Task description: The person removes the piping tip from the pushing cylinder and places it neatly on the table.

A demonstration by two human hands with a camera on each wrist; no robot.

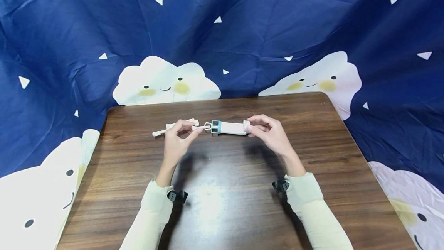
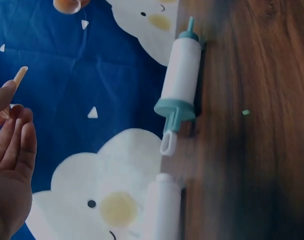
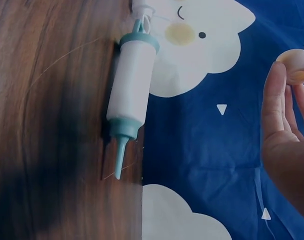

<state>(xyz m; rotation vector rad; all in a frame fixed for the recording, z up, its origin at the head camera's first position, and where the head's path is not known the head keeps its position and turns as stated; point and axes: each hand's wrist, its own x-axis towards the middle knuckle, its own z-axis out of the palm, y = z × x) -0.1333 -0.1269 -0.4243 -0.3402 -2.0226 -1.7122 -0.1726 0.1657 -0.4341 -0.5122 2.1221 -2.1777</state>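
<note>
A white syringe (image 1: 233, 128) with teal ends lies between the two hands, its thin teal nozzle (image 3: 121, 157) showing in the right wrist view. A white loop handle (image 2: 168, 143) sticks out of its other end. My left hand (image 1: 176, 142) pinches a thin pale stick (image 2: 20, 77) between thumb and fingertips. Beside the nozzle end, my right hand (image 1: 272, 134) pinches a small round white cap (image 3: 295, 66) by its rim. Behind the left hand lies a white tube with a narrow neck (image 2: 163, 212), partly covered by the fingers in the head view.
The dark wood-grain table (image 1: 243, 173) ends at its far edge, just behind these things. A blue cloth (image 1: 243, 41) with white clouds hangs behind and at both sides. A small green fleck (image 2: 245, 112) lies on the tabletop.
</note>
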